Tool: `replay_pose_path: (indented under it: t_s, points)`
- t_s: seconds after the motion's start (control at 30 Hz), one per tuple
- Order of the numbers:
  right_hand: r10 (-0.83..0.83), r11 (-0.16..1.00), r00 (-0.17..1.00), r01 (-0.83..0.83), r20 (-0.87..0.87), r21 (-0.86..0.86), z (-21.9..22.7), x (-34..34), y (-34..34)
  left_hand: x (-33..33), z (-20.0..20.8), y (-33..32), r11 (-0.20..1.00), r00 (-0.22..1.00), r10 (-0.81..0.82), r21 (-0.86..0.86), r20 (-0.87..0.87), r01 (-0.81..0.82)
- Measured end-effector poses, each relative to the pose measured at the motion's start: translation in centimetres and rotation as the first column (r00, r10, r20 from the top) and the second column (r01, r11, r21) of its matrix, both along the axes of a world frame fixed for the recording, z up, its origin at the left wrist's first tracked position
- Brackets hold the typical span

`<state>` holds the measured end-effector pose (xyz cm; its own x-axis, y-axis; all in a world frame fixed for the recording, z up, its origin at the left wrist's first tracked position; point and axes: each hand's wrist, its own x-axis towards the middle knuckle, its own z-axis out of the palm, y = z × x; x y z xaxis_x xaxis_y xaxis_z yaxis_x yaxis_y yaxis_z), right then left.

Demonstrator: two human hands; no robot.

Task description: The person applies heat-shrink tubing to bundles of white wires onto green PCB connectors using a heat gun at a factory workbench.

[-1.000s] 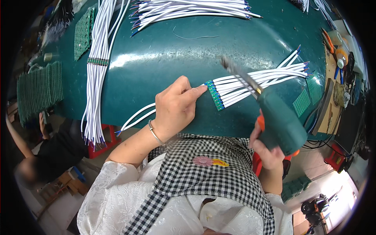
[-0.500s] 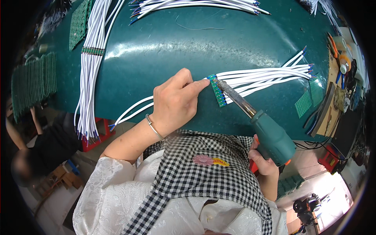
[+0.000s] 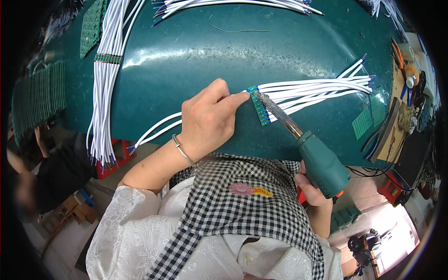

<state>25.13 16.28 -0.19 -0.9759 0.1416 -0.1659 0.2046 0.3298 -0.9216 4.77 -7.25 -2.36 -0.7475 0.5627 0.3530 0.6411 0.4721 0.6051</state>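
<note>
A narrow green circuit board strip [image 3: 259, 106] lies on the green tabletop, with a row of white cables [image 3: 317, 87] running off its right side. My left hand [image 3: 207, 119] is closed around white cables at the board's left; two cable tails [image 3: 156, 134] trail out behind it. The index fingertip presses at the board's upper left end, and the wire ends under it are hidden. My right hand [image 3: 311, 190] grips the dark green handle of a soldering iron [image 3: 323, 163]. Its tip touches or hovers just over the board's upper part, close to my left fingertip.
A bundle of white cables joined by a board strip [image 3: 108, 59] lies at the left, beside green board panels [image 3: 39, 98]. More white cables [image 3: 233, 5] lie at the far edge. Tools and tape rolls [image 3: 409, 77] crowd the right. Another person [image 3: 60, 172] sits at the left.
Hands, board and iron hold nearly the same places; the whole view has shifted very slightly. The iron's tip stays at the board's upper part.
</note>
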Motion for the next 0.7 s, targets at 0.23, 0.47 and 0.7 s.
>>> replay_pose_path:
  t_s: [0.23,0.47,0.7]
  points:
    - [0.078,0.997,0.995,-0.077,-0.055,0.020,-0.3,0.2,0.8,0.0,0.0,0.0,1.000,1.000,0.001,0.000,-0.001,-0.001]
    - [-0.342,0.794,0.940,0.288,-0.001,-0.536,1.8,-0.1,-0.8,0.2,0.0,0.0,1.000,1.000,0.001,-0.018,-0.003,-0.001]
    - [-0.094,0.939,0.990,0.055,-0.101,-0.339,-0.7,1.1,0.4,0.1,0.0,0.0,1.000,1.000,-0.001,-0.006,0.003,0.001]
